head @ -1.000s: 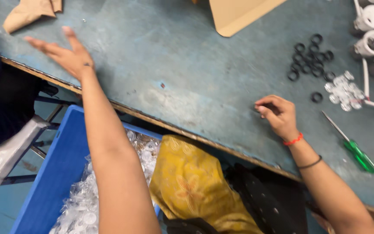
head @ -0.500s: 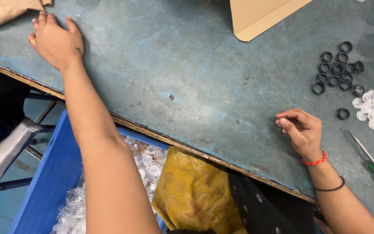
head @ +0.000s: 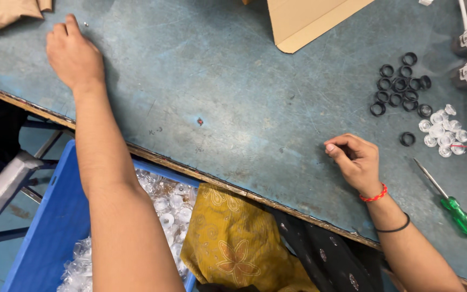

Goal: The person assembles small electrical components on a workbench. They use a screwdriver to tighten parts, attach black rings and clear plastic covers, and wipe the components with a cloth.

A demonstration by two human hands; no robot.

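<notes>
One tiny screw (head: 85,24) by the left hand (head: 74,57), fingers loose: light, stiff, slippery; pinch its sides. Right hand (head: 359,161) curled, contents unclear.

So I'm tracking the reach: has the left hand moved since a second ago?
Yes. The left hand was raised open in the air; it now lies palm down on the table, nearer the tan cloth.
</notes>
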